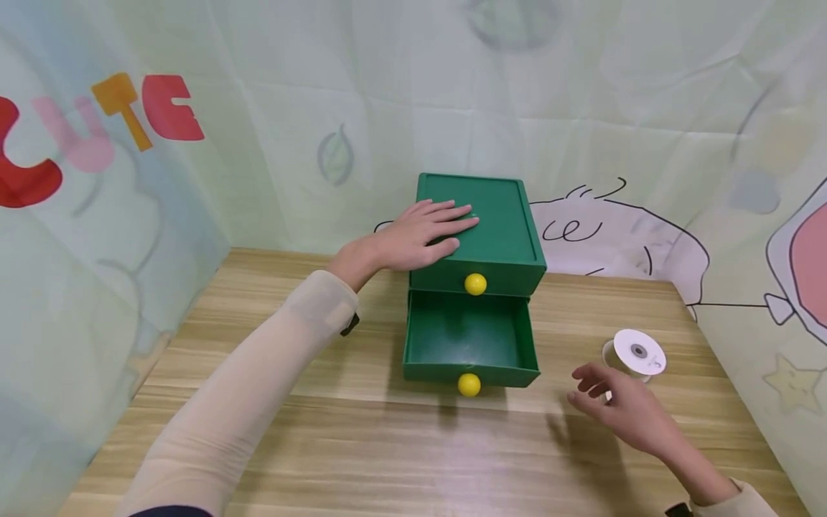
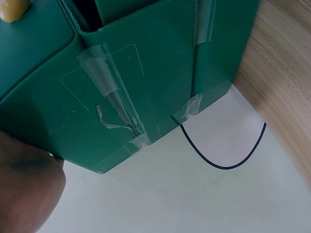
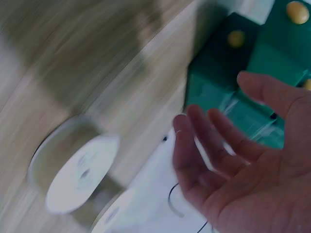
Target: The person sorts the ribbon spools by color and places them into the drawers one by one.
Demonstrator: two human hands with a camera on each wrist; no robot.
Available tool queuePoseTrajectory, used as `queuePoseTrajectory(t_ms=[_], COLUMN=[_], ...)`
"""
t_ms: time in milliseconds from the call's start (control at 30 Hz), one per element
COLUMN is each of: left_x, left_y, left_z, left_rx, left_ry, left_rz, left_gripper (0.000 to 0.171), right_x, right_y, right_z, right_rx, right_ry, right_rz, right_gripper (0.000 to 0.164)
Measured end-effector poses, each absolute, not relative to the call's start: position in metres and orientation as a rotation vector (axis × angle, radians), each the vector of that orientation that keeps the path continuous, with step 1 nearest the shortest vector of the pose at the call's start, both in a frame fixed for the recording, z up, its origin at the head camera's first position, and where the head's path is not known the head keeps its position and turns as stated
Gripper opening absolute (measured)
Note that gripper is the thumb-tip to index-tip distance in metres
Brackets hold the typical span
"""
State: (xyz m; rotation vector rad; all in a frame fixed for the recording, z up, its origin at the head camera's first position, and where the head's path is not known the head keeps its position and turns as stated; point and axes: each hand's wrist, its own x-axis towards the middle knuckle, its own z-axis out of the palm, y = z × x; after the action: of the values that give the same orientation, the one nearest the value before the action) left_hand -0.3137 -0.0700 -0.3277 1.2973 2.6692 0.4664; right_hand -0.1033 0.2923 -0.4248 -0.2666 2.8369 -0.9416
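A green drawer cabinet [image 1: 478, 215] with yellow knobs stands on the wooden table, its lower drawer [image 1: 472, 377] pulled out and bare inside. My left hand [image 1: 420, 233] rests on the cabinet's top with fingers spread. In the left wrist view, strips of clear tape [image 2: 116, 92] run across the cabinet's green side [image 2: 155, 68], and part of the hand [image 2: 26, 184] shows at the lower left. My right hand [image 1: 623, 409] hovers right of the drawer, fingers loosely bent around nothing. Beside it is a white-ended spool [image 1: 639, 352]; the hand hides part of it.
In the right wrist view, a second white disc [image 3: 114, 213] shows near the spool [image 3: 82, 174]; whether it is another spool I cannot tell. A printed cloth [image 1: 336, 86] hangs behind the table [image 1: 388, 452] and along both sides.
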Motion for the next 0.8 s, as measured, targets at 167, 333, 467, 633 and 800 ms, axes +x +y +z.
queuePoseTrajectory(t_ms=[167,333,467,633,800], left_x=[-0.313,-0.312,-0.312,-0.313,-0.313], left_y=[-0.071,-0.07,-0.069,-0.069,-0.07], left_z=[-0.328,-0.328,-0.329,-0.329,-0.328], left_rx=[1.293,1.29,1.294,1.295,1.297], left_ry=[2.667,2.671,2.674,2.677,2.678], left_rz=[0.459,0.452,0.449,0.451,0.464], left_gripper=[0.058,0.058,0.058,0.058,0.058], right_x=[-0.104,-0.104,-0.104,-0.104,-0.105], right_y=[0.308,0.327,0.34,0.349,0.353], right_z=[-0.435,-0.441,-0.443,-0.446,-0.448], right_rx=[-0.429,-0.532,-0.53,-0.448,-0.393], right_ry=[3.01,3.081,3.079,3.035,3.01], right_rz=[-0.763,-0.499,-0.371,-0.382,-0.419], right_gripper=[0.035,0.054,0.067,0.073,0.081])
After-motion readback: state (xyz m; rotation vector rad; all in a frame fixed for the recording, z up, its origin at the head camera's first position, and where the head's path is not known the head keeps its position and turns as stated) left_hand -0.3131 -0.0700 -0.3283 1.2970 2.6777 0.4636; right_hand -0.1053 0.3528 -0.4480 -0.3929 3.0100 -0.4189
